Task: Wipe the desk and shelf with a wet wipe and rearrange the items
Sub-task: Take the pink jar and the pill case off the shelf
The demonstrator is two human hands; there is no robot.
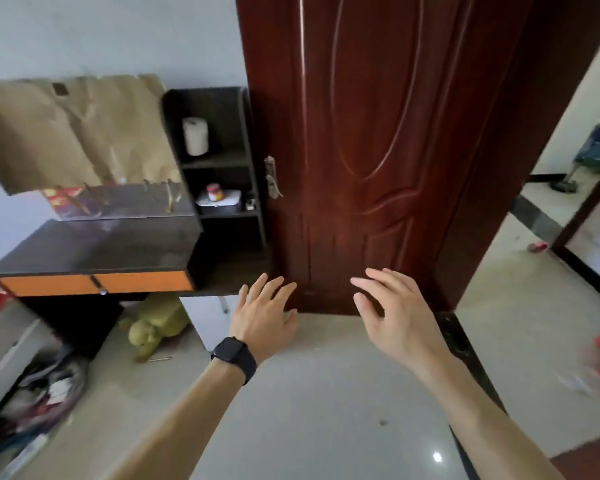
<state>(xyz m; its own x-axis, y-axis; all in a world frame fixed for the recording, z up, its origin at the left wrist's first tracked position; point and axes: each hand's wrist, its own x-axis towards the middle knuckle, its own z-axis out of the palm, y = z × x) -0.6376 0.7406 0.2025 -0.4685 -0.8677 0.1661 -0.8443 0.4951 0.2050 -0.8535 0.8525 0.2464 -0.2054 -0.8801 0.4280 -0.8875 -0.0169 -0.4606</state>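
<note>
Nearest: left hand (262, 317), black watch (234, 358) on its wrist, and right hand (394, 311), both stretched forward above the pale floor (326, 393). Fingers spread and loosely straight on both, gripping nothing. No wet wipe to be seen, in either palm or anywhere else in view, so probably at the very start of the job. Fetch a wipe before anything else.

Further out to the left, a green plush toy (153, 323) lying on the floor below the desk's front edge. Then the desk (94, 247) itself, dark-topped with orange drawer fronts (94, 283), well left of the hands and apart from them. Along its back, a big brown paper bag (73, 129) against the wall, with a red-and-purple packet (66, 200) at the bag's foot. Just right of the desk, the tall dark shelf (245, 133), with a white paper roll (195, 136) upright in the upper compartment and a small red-lidded jar (213, 192) on something white in the one below. Lowest compartment too dark to read. Farthest ahead, a brown door (378, 133).

To do the step well:
- Turn left and close in before reaching.
- Lift the bag and packet clear rather than wiping round them, taking the bag with both hands, as likely light and floppy.
- Wipe from the back edge forward in overlapping strokes.
- On the shelf, empty one compartment at a time, working top down and keeping the jar upright.
</note>
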